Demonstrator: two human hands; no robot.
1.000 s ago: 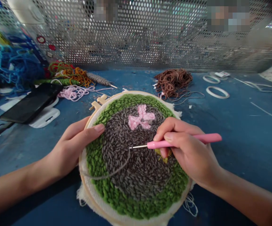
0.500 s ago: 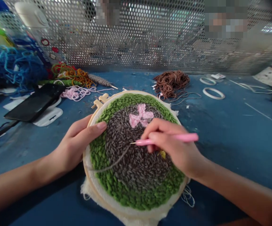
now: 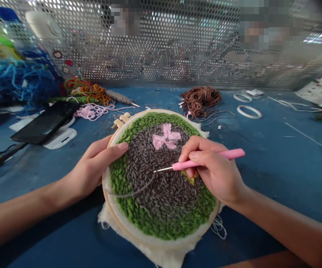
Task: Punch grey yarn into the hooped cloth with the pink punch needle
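My left hand (image 3: 95, 163) grips the left rim of a wooden embroidery hoop (image 3: 105, 201), thumb on top and fingers behind. White cloth (image 3: 161, 255) is stretched in it, with frayed edges hanging below. Green yarn stitches (image 3: 163, 229) ring a dark grey stitched centre (image 3: 147, 152), where a pink flower shape (image 3: 166, 137) sits near the top. A pink-handled crochet hook (image 3: 205, 160) is pinched in my right hand (image 3: 216, 169). Its metal tip is at the grey stitches, beside a loose grey strand (image 3: 133, 194). Under my right fingers a yellow yarn patch (image 3: 190, 178) is partly hidden.
Blue yarn (image 3: 18, 82), a black phone (image 3: 45, 122) and pink yarn (image 3: 90, 111) lie on the left. Brown yarn (image 3: 201, 100) and white rings (image 3: 248, 111) are behind the hoop. A perforated metal screen (image 3: 161, 56) closes off the back.
My right hand has drawn back to the right, baring more of the hook's metal shaft and the yellow patch. My left hand keeps its hold on the hoop. The view has shifted slightly.
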